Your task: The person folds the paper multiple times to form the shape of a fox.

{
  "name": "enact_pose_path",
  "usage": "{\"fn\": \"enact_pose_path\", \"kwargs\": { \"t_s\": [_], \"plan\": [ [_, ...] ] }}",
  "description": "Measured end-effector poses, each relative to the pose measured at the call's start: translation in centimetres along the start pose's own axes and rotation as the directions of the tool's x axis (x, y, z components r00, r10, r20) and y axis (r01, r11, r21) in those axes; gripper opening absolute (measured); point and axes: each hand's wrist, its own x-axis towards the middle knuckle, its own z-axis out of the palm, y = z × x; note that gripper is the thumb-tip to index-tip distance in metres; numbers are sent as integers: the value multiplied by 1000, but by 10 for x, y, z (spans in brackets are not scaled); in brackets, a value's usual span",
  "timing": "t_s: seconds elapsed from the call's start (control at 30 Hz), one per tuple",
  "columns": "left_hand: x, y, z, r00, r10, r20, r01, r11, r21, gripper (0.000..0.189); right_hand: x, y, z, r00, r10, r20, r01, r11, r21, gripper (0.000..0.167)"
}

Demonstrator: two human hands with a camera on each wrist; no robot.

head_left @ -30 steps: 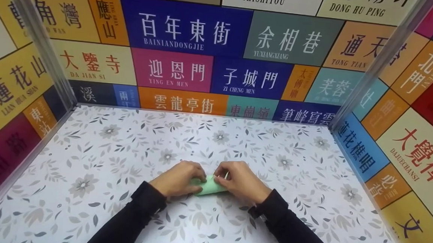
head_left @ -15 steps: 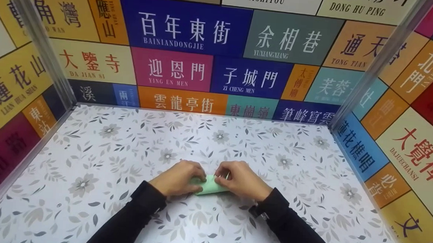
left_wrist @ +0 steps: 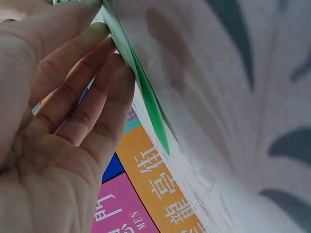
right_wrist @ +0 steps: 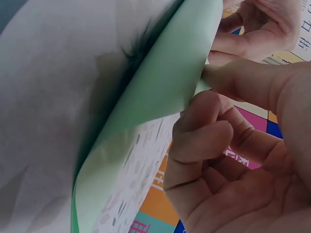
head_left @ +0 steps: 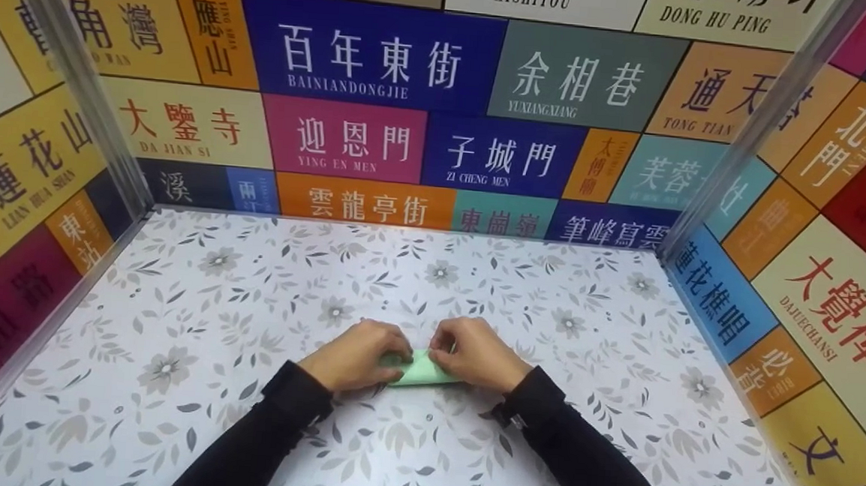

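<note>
A light green sheet of paper (head_left: 425,370), partly folded over, lies on the table. My left hand (head_left: 362,355) rests at its left end. In the left wrist view its fingers (left_wrist: 104,109) are mostly straight, their tips touching the paper. At the other end my right hand (head_left: 482,355) pinches the paper's edge. The right wrist view shows a small corner of the green paper (right_wrist: 155,73) between thumb and index finger, and the fold stands up as a loose curve. Part of the sheet is hidden under both hands.
A white cloth with grey flowers and leaves covers the table (head_left: 431,273). Colourful panels with Chinese lettering (head_left: 369,51) enclose its back and both sides. Clear strips stand at the left corner (head_left: 82,86) and right corner (head_left: 747,142).
My right hand has shifted slightly away from me, and the near edge of the green paper has turned a little with it. The left hand has hardly moved.
</note>
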Motion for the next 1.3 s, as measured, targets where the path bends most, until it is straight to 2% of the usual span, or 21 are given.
{"fn": "enact_pose_path", "kwargs": {
  "t_s": [0.23,0.5,0.7,0.83,0.97,1.1,1.3],
  "plan": [
    [0,1,0,1000,-14,-2,14,1000,-6,20,5,6,6,1000,10,16,-9,999,-32,9],
    [0,-1,2,999,8,-45,-9,1000,-14,14,6,12,10,1000,2,3,-2,999,-44,6],
    [-1,2,2,999,-34,-37,33,999,-23,16,6,12,10,1000,22,7,-22,1000,-9,7],
    [-1,4,1,997,-71,-19,70,996,-49,26,7,12,10,999,35,14,-35,999,9,7],
    [-1,4,3,997,-73,-26,72,996,-54,29,8,13,11,999,42,12,-42,999,16,8],
    [0,6,4,997,-62,-34,62,998,-21,25,8,13,11,999,36,12,-36,999,10,7],
    [0,9,5,996,-81,-28,80,997,-6,24,5,15,8,1000,9,10,-9,1000,8,8]
  ]
}}
